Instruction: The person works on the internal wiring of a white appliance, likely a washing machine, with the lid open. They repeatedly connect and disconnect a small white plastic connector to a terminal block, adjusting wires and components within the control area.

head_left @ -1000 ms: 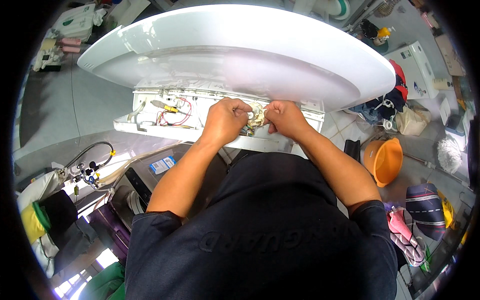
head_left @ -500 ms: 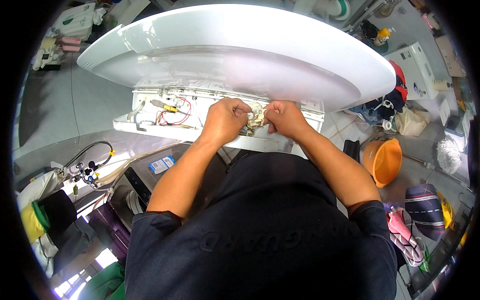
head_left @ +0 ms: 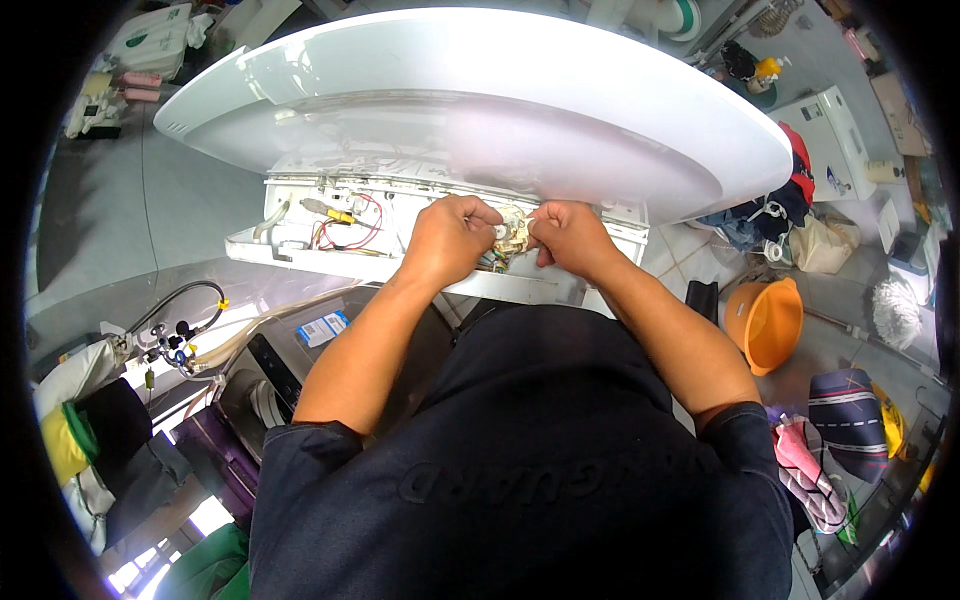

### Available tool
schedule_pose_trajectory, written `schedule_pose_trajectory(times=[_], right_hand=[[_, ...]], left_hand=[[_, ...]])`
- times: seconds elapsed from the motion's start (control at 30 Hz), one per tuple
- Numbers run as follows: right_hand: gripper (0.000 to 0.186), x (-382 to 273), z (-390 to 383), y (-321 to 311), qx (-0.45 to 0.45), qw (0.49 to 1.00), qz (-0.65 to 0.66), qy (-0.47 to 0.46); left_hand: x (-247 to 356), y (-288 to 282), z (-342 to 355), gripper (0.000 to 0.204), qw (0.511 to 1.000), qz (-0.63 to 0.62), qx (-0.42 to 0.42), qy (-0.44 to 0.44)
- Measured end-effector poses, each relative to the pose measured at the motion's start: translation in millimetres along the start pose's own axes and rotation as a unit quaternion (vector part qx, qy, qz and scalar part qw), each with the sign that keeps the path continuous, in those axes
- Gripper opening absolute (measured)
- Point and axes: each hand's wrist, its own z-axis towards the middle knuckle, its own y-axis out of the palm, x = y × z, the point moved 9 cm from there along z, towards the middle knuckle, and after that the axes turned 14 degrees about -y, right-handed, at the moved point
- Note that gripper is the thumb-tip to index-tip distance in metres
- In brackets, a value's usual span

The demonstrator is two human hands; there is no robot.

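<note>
At twelve o'clock from the wearer's chest, a cream component (head_left: 514, 232) in an open white housing (head_left: 340, 262) is pinched at its nine o'clock edge by the left hand (head_left: 447, 242) and at its three o'clock edge by the right hand (head_left: 575, 240). Coloured wires (head_left: 495, 262) at six o'clock could be strained by hard pulling, or the component dropped if either pinch slipped.
</note>
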Motion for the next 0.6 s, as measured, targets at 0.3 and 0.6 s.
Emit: schedule_pose_trajectory(times=[0.3,0.6], right_hand=[[0.016,0.5,0.0,0.2,-0.001,1.0,0.01,0.007],[0.017,0.4,0.3,-0.6,0.007,1.0,0.013,0.005]], left_hand=[[-0.3,-1.0,1.3,0.021,1.0,0.009,-0.027,-0.013],[-12.0,-7.4,1.8,0.021,0.995,-0.077,-0.043,-0.036]])
